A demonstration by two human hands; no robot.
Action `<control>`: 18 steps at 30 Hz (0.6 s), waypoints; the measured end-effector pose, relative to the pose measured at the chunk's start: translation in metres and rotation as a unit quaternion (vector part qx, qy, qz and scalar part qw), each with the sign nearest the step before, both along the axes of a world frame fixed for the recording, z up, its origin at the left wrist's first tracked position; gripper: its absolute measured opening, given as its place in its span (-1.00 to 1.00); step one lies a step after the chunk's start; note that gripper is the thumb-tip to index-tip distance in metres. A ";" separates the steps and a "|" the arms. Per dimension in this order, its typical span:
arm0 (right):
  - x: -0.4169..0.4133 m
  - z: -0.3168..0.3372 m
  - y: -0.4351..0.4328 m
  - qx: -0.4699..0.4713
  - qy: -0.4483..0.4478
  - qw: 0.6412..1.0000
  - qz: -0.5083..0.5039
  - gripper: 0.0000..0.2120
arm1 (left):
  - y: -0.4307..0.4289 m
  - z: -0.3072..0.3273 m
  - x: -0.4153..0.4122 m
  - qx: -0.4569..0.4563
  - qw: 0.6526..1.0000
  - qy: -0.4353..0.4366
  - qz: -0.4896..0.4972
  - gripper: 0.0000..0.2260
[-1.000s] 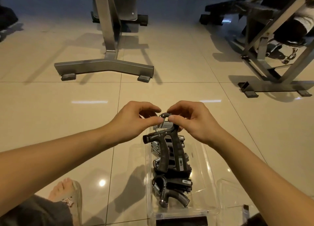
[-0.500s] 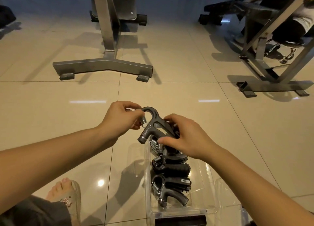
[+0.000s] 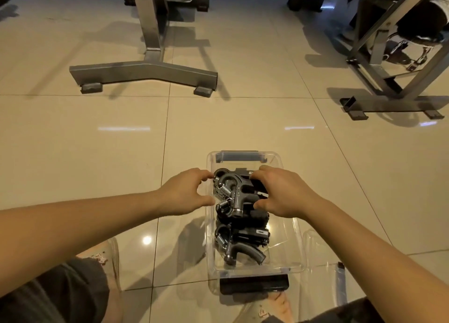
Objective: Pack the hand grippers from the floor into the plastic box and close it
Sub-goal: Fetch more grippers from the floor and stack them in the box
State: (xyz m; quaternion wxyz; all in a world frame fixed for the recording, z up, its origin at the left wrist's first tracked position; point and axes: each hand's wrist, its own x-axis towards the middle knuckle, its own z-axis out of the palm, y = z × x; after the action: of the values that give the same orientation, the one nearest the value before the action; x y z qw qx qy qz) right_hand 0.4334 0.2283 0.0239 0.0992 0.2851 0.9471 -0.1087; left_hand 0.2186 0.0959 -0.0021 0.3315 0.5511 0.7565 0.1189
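A clear plastic box (image 3: 298,240) stands open on the tiled floor in front of me. Several black hand grippers with steel springs lie inside it; the nearest hand gripper (image 3: 243,251) is at the box's near end. A top hand gripper (image 3: 233,197) lies on the pile near the far end. My left hand (image 3: 184,192) holds its spring end between forefinger and thumb at the box's left wall. My right hand (image 3: 283,194) curls over its handles from the right. The far end of the box shows bare bottom.
The clear lid (image 3: 323,247) lies on the floor right of the box. A black latch (image 3: 254,282) hangs at the box's near end. My sandalled feet (image 3: 104,257) flank the box. Grey metal gym frames (image 3: 143,72) stand beyond, another frame (image 3: 388,105) at the right.
Both hands have lowered the hand gripper from above the box onto the pile inside it, and turned it flat.
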 end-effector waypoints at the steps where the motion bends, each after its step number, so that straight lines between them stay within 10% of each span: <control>1: 0.003 -0.007 -0.003 -0.004 -0.020 1.000 -0.001 -0.50 | -0.004 -0.009 0.003 -0.010 0.997 0.059 -0.055 -0.24; 6: 0.017 -0.051 -0.025 -0.028 -0.097 0.995 0.014 -0.48 | -0.020 -0.051 0.016 0.004 0.969 0.166 -0.180 0.17; 18: 0.034 -0.118 -0.064 -0.050 -0.076 0.996 -0.007 -0.47 | -0.027 -0.065 0.014 0.019 0.970 0.160 -0.182 0.16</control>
State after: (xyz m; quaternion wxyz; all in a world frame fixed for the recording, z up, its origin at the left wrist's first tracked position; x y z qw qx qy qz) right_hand 0.4670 0.1647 -0.0941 0.1846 0.2934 0.9283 -0.1345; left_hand 0.2322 0.0693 -0.0668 0.2118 0.6979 0.6839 -0.0185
